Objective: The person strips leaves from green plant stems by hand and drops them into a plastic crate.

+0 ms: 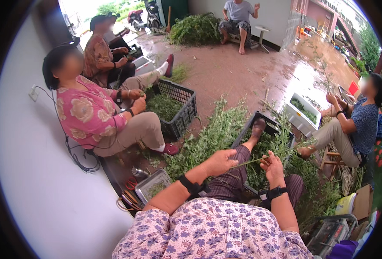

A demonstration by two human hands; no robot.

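Note:
A long green leafy stem [252, 162] stretches between my hands. My right hand [271, 165] has its fingers curled round the stem, whose leafy top spreads to the right. My left hand [220, 162] lies near the stem's lower end, fingers partly extended; whether it grips the stem cannot be told. Below and beyond them stands a black plastic crate [242, 132] with green foliage inside, and one of my legs reaches across it. A heap of leafy stalks [207, 129] lies on the floor left of that crate.
A second black crate [186, 111] of greens stands left, beside a person in pink [87, 110]. A white foam box [299, 124] is near a person in blue [364, 126]. A metal tray [142, 187] and red-handled scissors [131, 183] lie at lower left. Other people sit farther back.

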